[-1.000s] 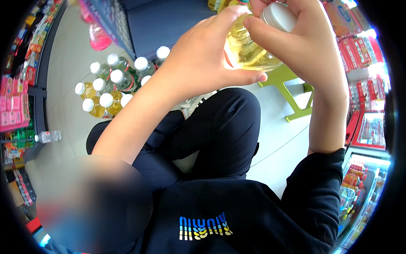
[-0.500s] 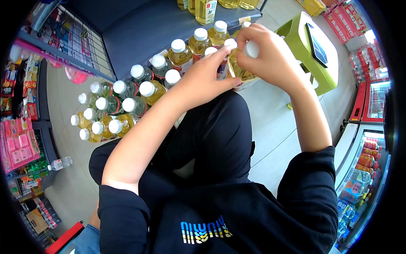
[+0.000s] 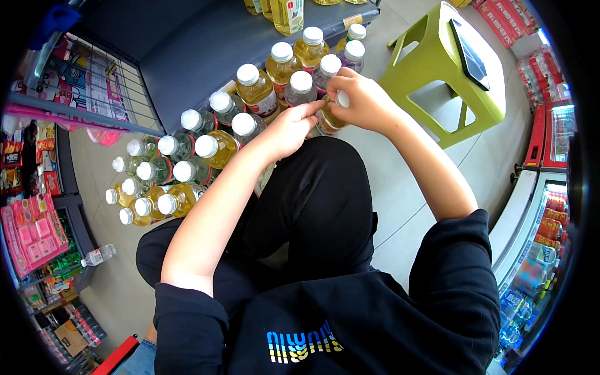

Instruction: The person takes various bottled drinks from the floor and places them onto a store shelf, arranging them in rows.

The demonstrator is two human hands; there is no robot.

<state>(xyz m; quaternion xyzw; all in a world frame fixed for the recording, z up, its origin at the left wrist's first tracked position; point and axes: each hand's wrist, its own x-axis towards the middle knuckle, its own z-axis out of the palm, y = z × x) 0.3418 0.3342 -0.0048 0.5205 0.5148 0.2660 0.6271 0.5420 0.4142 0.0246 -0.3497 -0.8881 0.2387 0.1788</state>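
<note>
A bottle of yellow liquid [image 3: 329, 121] stands at the near right end of a group of bottles, beside my raised knee. My right hand [image 3: 359, 100] is closed around its neck, with the white cap [image 3: 342, 98] showing between the fingers. To the left of it, my left hand [image 3: 292, 129] has its fingers stretched toward the bottle's upper part, the fingertips at or very near it. Part of the bottle is hidden behind my hands. Close by stand a clear bottle [image 3: 300, 87] and a yellow one [image 3: 257, 91], both white-capped.
More capped bottles [image 3: 178, 200] stand in rows on the floor to the left. A dark shelf [image 3: 187, 37] rises behind them, with yellow bottles [image 3: 288, 15] on it. The green stool [image 3: 431, 69] at right carries a dark tablet [image 3: 470, 56]. A clear bottle [image 3: 100, 255] lies far left.
My hands have brought the yellow bottle down and in toward the group. My left hand's fingers, earlier spread around the bottle, are now drawn to its left side. The view has shifted slightly.
</note>
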